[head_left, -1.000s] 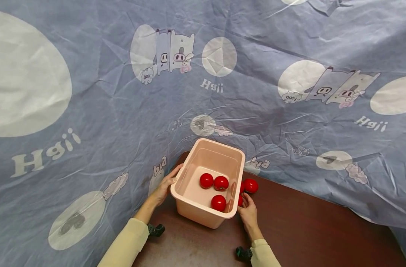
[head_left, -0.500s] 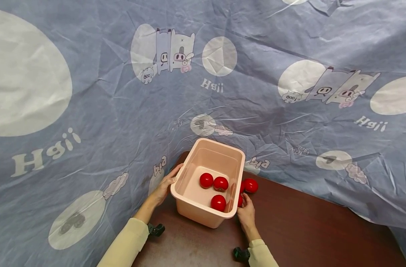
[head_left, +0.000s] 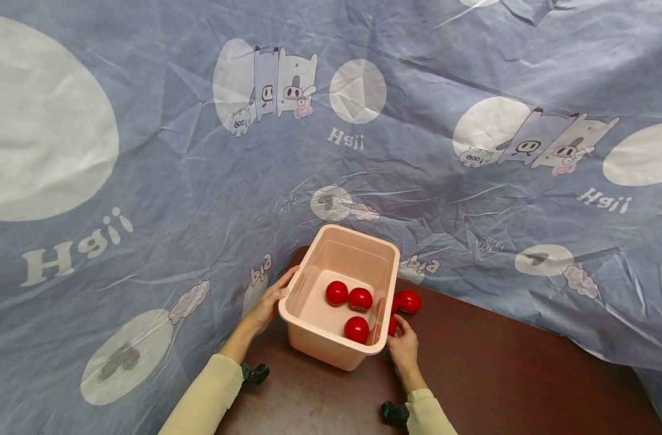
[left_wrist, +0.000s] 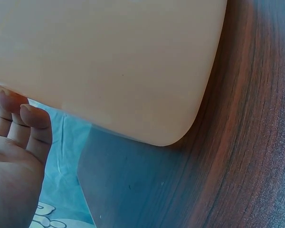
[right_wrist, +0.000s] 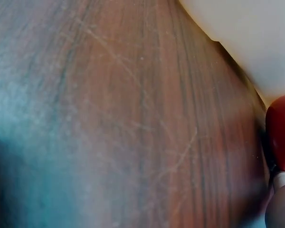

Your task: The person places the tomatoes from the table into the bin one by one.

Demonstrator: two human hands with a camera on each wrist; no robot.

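A pink plastic bin (head_left: 321,352) stands on the brown table with three red tomatoes inside, one of them a tomato (head_left: 356,330) near the front wall. My left hand (head_left: 264,307) holds the bin's left side at the rim; in the left wrist view its curled fingertips (left_wrist: 37,115) meet the bin's edge. Close against the bin's right wall, my right hand (head_left: 403,349) grips a red tomato (right_wrist: 279,134), partly hidden by the fingers and bin. Just behind it lie another tomato (head_left: 409,301) and one more mostly covered by the rim.
The brown table (head_left: 488,368) extends to the right and front. A blue-grey printed cloth (head_left: 445,211) hangs close behind the bin and along its left side. Dark devices, such as the wrist strap (head_left: 394,413), sit on both wrists.
My right hand has shifted slightly at the tomato beside the bin. The left hand, the bin and the tomatoes inside stay in place.
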